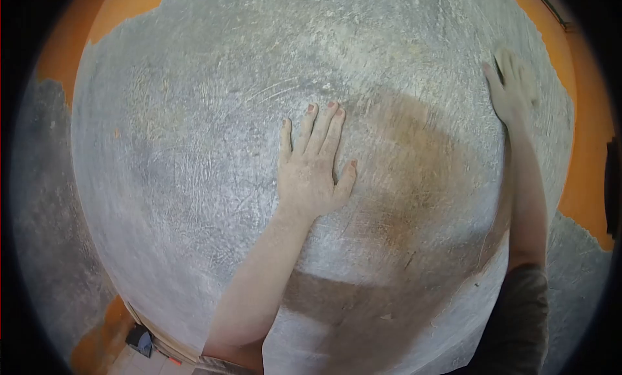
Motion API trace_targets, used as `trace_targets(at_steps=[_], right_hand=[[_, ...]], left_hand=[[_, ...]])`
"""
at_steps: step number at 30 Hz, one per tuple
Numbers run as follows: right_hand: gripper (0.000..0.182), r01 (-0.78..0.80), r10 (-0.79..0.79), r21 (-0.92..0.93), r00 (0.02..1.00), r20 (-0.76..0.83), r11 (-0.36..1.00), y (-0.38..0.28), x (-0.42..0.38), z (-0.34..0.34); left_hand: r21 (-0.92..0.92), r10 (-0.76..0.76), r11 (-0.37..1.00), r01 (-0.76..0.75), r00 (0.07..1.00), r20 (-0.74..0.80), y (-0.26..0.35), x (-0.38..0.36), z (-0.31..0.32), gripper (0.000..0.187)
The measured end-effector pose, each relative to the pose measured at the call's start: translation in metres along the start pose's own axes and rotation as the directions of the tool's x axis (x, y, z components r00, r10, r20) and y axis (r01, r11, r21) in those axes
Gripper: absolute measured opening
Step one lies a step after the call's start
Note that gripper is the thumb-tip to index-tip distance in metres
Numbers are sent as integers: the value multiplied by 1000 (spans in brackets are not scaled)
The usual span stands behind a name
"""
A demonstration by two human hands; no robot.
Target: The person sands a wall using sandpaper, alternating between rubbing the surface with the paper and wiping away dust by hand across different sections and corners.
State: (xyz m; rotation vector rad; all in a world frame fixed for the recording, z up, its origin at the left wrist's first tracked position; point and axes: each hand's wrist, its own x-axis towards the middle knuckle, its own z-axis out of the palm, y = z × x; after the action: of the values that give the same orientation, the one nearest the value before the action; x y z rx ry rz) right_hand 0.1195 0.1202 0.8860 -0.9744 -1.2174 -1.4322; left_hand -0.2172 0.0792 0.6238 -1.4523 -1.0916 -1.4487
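A large, rounded surface with a grey, rough and partly glossy coating (194,200) fills most of the head view. My left hand (312,171) lies on it near the middle, palm down, with the fingers stretched and the thumb apart. Farther right, my right hand (515,93) rests against the coated surface close to its right edge, fingers extended and slightly blurred. Both hands look dusted with pale powder or paste. Neither holds anything that I can see; the palms are hidden.
Orange uncoated areas (586,161) border the grey coating at the sides and top left. A small dark object (138,340) sits at the lower left beside pale floor tiles (146,363). Another dark object (611,187) is at the right edge. My shadow falls across the surface.
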Motion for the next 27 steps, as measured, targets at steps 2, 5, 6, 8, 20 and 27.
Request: trace_targets(at_steps=[2, 5, 6, 8, 20, 27], right_hand=[[74, 173, -200, 199, 972, 124, 965, -80, -5, -32], [62, 482, -494, 474, 863, -108, 737, -183, -100, -39], [59, 649, -700, 509, 704, -118, 566, -167, -123, -48], [57, 696, -851, 602, 522, -51, 391, -132, -150, -64], [66, 501, -666, 579, 739, 101, 644, -189, -82, -58], [75, 357, -489, 452, 845, 217, 817, -138, -69, -67]], left_hand=[[-1, -27, 1000, 27, 999, -39, -2, -2, 3, 75], [14, -92, 996, 94, 993, -78, -5, -6, 3, 71], [2, -99, 995, 100, 992, -74, -6, -7, 2, 70], [-13, -103, 995, 102, 992, -77, -8, -8, 0, 68], [-258, -261, 950, 174, 898, -354, -23, -23, 11, 65], [-302, -188, 949, 90, 931, -314, -31, -36, 4, 98]])
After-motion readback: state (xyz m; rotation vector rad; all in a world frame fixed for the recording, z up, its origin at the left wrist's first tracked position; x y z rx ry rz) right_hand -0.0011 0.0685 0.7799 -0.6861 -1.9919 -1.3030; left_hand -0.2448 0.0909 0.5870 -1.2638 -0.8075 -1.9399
